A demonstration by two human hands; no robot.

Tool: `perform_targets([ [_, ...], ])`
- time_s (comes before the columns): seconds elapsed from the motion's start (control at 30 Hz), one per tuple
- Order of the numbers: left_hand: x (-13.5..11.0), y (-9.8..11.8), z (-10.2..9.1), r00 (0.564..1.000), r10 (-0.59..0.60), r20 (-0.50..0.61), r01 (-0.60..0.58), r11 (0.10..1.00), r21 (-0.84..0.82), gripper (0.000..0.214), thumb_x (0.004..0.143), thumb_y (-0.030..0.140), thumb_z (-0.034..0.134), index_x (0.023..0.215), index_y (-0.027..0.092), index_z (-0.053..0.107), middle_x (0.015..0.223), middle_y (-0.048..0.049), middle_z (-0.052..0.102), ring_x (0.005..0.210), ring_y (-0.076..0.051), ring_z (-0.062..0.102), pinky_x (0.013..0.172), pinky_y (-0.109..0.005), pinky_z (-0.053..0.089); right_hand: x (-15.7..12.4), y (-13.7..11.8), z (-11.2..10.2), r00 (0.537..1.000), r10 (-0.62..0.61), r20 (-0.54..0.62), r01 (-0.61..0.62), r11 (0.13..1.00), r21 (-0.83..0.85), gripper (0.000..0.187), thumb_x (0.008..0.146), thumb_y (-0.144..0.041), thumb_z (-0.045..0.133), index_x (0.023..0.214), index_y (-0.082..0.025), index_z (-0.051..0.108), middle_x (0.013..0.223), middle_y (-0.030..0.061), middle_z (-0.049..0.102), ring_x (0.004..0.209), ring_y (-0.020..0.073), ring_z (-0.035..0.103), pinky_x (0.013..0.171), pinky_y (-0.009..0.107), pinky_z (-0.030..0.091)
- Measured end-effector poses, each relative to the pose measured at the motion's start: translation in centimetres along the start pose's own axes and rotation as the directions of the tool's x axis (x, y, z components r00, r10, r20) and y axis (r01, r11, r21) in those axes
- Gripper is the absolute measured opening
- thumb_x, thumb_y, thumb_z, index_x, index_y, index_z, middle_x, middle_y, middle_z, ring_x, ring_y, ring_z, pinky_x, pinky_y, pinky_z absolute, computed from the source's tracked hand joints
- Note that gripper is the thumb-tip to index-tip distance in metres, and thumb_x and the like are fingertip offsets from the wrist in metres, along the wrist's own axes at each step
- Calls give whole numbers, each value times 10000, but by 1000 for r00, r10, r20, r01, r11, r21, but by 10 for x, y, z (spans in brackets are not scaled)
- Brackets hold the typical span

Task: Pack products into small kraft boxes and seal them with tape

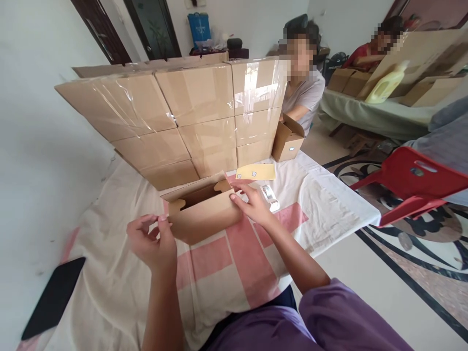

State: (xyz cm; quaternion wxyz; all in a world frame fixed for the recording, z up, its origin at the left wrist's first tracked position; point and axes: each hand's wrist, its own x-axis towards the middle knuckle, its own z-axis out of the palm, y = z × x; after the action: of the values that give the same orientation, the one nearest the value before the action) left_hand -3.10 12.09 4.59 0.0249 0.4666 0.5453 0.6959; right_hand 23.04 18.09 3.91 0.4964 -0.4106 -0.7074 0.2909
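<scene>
Cardboard box (204, 217) in the middle of the surface (120, 278), flaps up, not yet closed
Left hand (153, 243) grip pinched shut beside its left flap; right hand (254, 204), open, touches the right flap; tape dispenser (269, 197) lies untouched

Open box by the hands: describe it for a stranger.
On the cloth-covered table, before the wall of taped boxes, one box lies between the left hand and right hand. Unlike the stacked ones, it is untaped and open, the right hand touching its flap.
</scene>
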Motion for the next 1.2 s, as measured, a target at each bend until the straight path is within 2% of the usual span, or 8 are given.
perform_targets([
  [0.17, 9, -15, 14, 972, -188, 140, 160, 968, 191, 406, 786, 329, 764, 1108, 205, 550, 1028, -18, 631, 801, -149, 689, 579, -228, 494, 6, 13, 28, 994, 38, -103, -45, 997, -64, 286, 973, -321, 550, 1201, -194, 668, 971, 69, 681, 916, 221, 662, 885, 376, 554],
  [0.3, 9, -26, 17, 955, -204, 214, 142, 951, 275, 460, 774, 327, 769, 1163, 215, 553, 1058, -10, 648, 812, -149, 702, 611, -232, 457, 6, 5, 31, 993, -7, -116, -18, 977, -213, 549, 936, -201, 505, 1483, -169, 486, 1401, 174, 537, 1304, 290, 531, 1092, 460, 479],
  [0.4, 7, -28, 14, 956, -183, 230, 114, 952, 284, 480, 783, 323, 765, 1200, 218, 551, 1078, -18, 648, 847, -162, 709, 600, -233, 451, 19, -9, 30, 995, -98, 15, 97, 922, -374, 778, 880, -101, 473, 1628, -227, 301, 1666, 117, 309, 1530, 330, 268, 1206, 536, 341],
  [0.47, 5, -27, 12, 966, -138, 220, 71, 954, 291, 466, 781, 323, 767, 1188, 208, 570, 1151, -45, 624, 834, -154, 701, 593, -236, 458, 28, -17, 32, 986, -130, 108, 164, 885, -435, 799, 878, -102, 482, 1639, -259, 295, 1671, 85, 335, 1560, 355, 200, 1209, 574, 293],
  [0.7, 7, -21, 12, 981, -44, 189, -16, 952, 305, 383, 781, 349, 733, 1107, 180, 624, 1238, -79, 513, 678, -87, 591, 629, -280, 520, 29, -18, 41, 976, -153, 152, 209, 848, -487, 234, 978, -270, 544, 1128, -205, 712, 1166, 111, 725, 1225, 299, 592, 1209, 585, 223],
  [0.83, 4, -20, 12, 970, -54, 235, -30, 940, 340, 320, 781, 337, 738, 1044, 191, 629, 935, 19, 562, 553, -67, 456, 585, -256, 448, 10, -12, 43, 982, -143, 125, 185, 873, -452, 291, 998, -297, 547, 1217, -192, 707, 1341, 113, 709, 1366, 308, 539, 1185, 545, 312],
  [0.97, -4, -23, 10, 962, -51, 269, 5, 986, 169, 266, 809, 348, 752, 968, 189, 611, 676, 77, 541, 481, -67, 359, 511, -226, 349, 0, -3, 47, 990, -125, 59, 138, 896, -422, 367, 1005, -314, 523, 1299, -188, 701, 1429, 94, 669, 1465, 309, 472, 1165, 505, 376],
  [1.2, 3, -26, 9, 970, 88, 225, -83, 996, -30, 226, 865, 382, 722, 929, 189, 624, 874, -25, 693, 828, -185, 689, 805, -372, 568, 0, 1, 46, 994, -104, 22, 104, 916, -388, 366, 996, -312, 532, 1297, -199, 707, 1429, 71, 672, 1476, 292, 473, 1153, 476, 398],
])
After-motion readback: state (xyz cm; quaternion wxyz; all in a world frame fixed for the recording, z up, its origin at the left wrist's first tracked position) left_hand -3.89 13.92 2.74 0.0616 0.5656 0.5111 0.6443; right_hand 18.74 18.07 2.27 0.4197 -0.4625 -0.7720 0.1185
